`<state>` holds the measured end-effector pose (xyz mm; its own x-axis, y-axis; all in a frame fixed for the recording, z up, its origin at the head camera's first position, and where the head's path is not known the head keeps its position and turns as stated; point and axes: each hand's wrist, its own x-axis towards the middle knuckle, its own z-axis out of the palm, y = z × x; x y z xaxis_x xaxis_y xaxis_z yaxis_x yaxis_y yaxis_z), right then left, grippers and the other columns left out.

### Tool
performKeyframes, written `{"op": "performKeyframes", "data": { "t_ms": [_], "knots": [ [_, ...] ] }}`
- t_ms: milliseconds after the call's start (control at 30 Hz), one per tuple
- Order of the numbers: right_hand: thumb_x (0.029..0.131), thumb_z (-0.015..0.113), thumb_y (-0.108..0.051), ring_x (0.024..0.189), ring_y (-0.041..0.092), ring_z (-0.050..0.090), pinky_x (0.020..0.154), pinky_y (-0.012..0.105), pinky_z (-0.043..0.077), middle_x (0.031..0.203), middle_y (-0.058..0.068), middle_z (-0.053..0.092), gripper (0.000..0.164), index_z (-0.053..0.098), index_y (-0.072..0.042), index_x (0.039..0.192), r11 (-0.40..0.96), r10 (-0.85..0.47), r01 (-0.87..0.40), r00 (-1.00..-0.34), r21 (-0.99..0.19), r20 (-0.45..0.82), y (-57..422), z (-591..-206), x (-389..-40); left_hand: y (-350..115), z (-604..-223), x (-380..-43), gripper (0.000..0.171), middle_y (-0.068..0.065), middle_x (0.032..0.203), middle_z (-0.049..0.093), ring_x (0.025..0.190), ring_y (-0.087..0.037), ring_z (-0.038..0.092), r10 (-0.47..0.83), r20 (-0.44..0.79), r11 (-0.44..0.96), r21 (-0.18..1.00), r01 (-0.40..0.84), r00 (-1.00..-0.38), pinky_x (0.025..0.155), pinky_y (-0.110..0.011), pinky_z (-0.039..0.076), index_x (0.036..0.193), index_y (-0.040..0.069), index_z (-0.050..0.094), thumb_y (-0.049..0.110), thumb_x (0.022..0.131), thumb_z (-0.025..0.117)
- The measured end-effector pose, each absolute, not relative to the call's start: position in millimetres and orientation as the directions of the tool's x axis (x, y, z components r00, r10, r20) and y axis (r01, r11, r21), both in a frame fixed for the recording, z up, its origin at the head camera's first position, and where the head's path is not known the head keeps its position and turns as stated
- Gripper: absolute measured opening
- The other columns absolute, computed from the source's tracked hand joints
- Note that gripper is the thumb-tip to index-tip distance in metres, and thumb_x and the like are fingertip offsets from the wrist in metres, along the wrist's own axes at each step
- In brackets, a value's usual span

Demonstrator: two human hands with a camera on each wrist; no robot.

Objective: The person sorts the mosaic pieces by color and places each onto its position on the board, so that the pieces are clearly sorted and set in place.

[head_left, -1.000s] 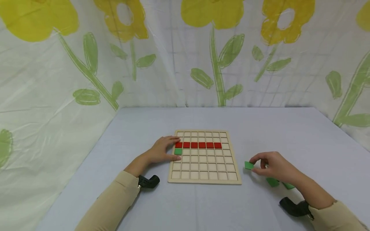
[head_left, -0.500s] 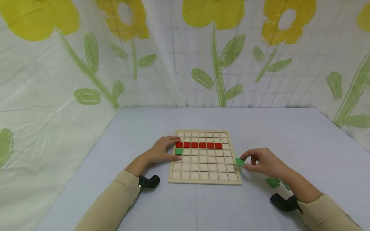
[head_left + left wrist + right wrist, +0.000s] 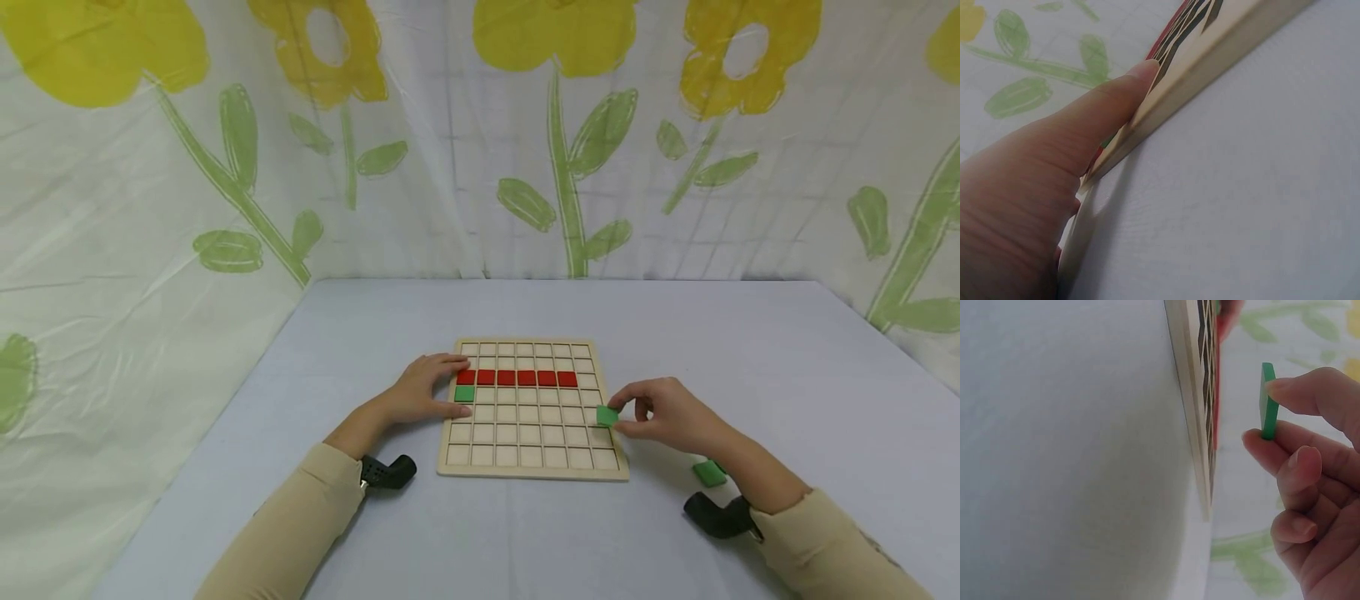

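A square wooden grid board (image 3: pixel 528 434) lies on the table. My left hand (image 3: pixel 420 390) rests at its left side, fingers spread, with the thumb over the edge of the board (image 3: pixel 1210 69) in the left wrist view. Several red square tiles (image 3: pixel 527 378) form a row in the grid, and one green tile (image 3: pixel 464 393) sits below the leftmost red one. My right hand (image 3: pixel 663 412) pinches another green tile (image 3: pixel 607 416) between thumb and index finger over the board's right edge. The right wrist view shows this tile (image 3: pixel 1268 403) edge-on, raised above the board.
A loose green tile (image 3: pixel 708 473) lies on the table near my right forearm, which partly hides what is behind it. Black wrist cameras (image 3: pixel 717 516) jut from both sleeves. A flower-printed curtain (image 3: pixel 420 200) hangs behind the white table (image 3: pixel 360 317).
My right hand has carried the pinched green tile leftward, from beside the board to over its right edge. The left hand has stayed in place.
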<state>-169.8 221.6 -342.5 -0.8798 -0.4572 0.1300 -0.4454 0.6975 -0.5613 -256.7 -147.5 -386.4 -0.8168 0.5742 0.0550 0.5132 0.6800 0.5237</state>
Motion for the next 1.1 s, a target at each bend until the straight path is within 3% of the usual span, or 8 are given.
{"op": "performKeyframes", "data": {
  "t_ms": [267, 633, 1100],
  "knots": [
    [0.077, 0.073, -0.008, 0.061, 0.000, 0.044, 0.049, 0.018, 0.040, 0.084, 0.001, 0.065, 0.020, 0.069, -0.003, 0.097, 0.683, -0.483, -0.476, -0.863, -0.554, 0.147, 215, -343, -174, -146, -385, -255, 0.076, -0.006, 0.149, 0.035, 0.141, -0.030, 0.024, 0.573, 0.064, 0.680, 0.520, 0.517, -0.817, 0.116, -0.053, 0.012, 0.141, 0.016, 0.042, 0.047, 0.078, 0.071],
    [0.078, 0.072, -0.009, 0.059, -0.001, 0.043, 0.049, 0.017, 0.040, 0.077, -0.003, 0.062, 0.018, 0.069, -0.005, 0.095, 0.654, -0.544, -0.547, -0.820, -0.523, 0.177, 191, -340, -181, -145, -387, -257, 0.076, -0.006, 0.148, 0.036, 0.141, -0.029, 0.025, 0.573, 0.066, 0.678, 0.520, 0.519, -0.817, 0.116, -0.052, 0.012, 0.140, 0.015, 0.042, 0.046, 0.077, 0.071],
    [0.081, 0.070, -0.011, 0.060, 0.002, 0.044, 0.050, 0.017, 0.040, 0.082, -0.001, 0.065, 0.017, 0.069, -0.005, 0.097, 0.648, -0.560, -0.543, -0.815, -0.534, 0.149, 165, -334, -187, -146, -385, -257, 0.076, -0.007, 0.148, 0.037, 0.140, -0.030, 0.025, 0.571, 0.068, 0.681, 0.517, 0.519, -0.818, 0.115, -0.053, 0.013, 0.140, 0.014, 0.043, 0.046, 0.078, 0.071]
  ]
}}
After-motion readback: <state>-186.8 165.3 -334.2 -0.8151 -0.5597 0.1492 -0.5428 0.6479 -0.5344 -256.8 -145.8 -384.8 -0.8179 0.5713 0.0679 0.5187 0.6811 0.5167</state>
